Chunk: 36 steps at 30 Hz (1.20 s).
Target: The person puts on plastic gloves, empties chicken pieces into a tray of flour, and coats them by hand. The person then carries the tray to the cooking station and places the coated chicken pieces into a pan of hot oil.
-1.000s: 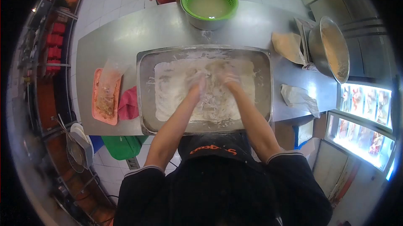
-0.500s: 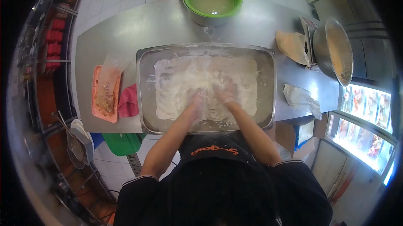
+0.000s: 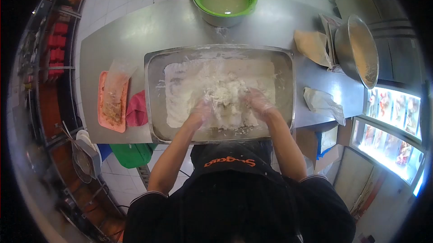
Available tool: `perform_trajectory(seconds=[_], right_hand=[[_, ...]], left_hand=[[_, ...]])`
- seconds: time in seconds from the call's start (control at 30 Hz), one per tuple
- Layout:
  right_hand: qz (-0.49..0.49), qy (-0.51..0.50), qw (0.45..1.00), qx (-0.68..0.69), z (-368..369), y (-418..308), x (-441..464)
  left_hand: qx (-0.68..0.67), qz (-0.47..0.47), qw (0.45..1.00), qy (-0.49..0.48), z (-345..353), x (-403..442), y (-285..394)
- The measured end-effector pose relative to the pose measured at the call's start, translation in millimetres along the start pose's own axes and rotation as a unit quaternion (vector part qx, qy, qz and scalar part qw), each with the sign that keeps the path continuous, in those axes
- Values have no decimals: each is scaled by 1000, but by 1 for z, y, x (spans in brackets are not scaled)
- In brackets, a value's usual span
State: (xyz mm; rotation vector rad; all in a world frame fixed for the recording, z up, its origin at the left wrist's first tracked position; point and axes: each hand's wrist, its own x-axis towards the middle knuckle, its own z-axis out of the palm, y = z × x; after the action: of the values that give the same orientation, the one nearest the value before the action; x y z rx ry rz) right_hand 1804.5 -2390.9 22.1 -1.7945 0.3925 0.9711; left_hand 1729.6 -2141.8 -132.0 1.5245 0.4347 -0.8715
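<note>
White powder (image 3: 228, 93) heaped in tray (image 3: 155, 96)
Left hand (image 3: 202, 110) at its eight o'clock, right hand (image 3: 260, 101) three; can't tell grips.

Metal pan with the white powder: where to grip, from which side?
I'd take the metal pan by the middle of both short rims, coming from left and right at once. It lies flat and oblong, rimmed all round, and white powder covers much of its floor, so holding both ends should keep it level. Mind the red cloth close by the left rim.
</note>
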Motion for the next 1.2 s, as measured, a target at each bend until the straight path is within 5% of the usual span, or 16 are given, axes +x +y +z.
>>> perform_trajectory(seconds=[0.13, 0.2, 0.27, 0.37, 0.43, 0.47, 0.57, 0.63, 0.67, 0.73, 0.87, 0.97, 1.07, 1.13, 1.17, 1.2], right_hand=[[-103, 143, 973, -148, -29, 71, 66], [61, 297, 931, -203, -16, 61, 69], [54, 252, 966, 11, 20, 96, 75], [117, 189, 972, -81, 68, 38, 18], [139, 102, 964, 200, 80, 3, -7], [139, 102, 965, 200, 81, 5, -6], [119, 148, 971, 145, 74, 13, 4], [103, 38, 928, 356, 66, 21, 4], [104, 37, 928, 356, 64, 19, 3], [109, -26, 872, 477, 60, 12, -5], [137, -4, 870, 473, 42, -10, -12], [69, -48, 931, 355, 20, -1, -6], [34, -22, 985, 168, -5, 2, 14], [-14, 104, 977, -186, -20, -9, 34], [-15, 104, 977, -186, -17, -6, 53], [-42, 191, 951, -239, -6, 6, 82]], left_hand=[[14, 0, 996, 90, -13, 2, -4], [-87, -38, 994, 56, -7, 36, -46], [-176, -68, 982, -3, 7, 42, -47], [-74, -244, 955, 153, 69, -8, 15], [-281, -171, 943, 42, 82, -29, 46], [-348, -148, 926, 3, 87, -42, 68], [-243, -273, 925, 102, 83, -59, 111], [-411, -112, 904, -14, 71, -25, 47], [-412, -113, 904, -13, 70, -37, 65], [-287, -86, 941, 155, 68, -76, 120], [-72, 54, 980, 180, 43, -55, 93], [-169, 110, 969, 146, 36, -76, 124], [-259, 44, 963, 59, 15, -73, 122], [-310, 105, 942, 76, -3, -16, 76], [-309, 105, 942, 77, -4, -11, 82], [-135, 53, 980, 134, -1, -6, 89]])
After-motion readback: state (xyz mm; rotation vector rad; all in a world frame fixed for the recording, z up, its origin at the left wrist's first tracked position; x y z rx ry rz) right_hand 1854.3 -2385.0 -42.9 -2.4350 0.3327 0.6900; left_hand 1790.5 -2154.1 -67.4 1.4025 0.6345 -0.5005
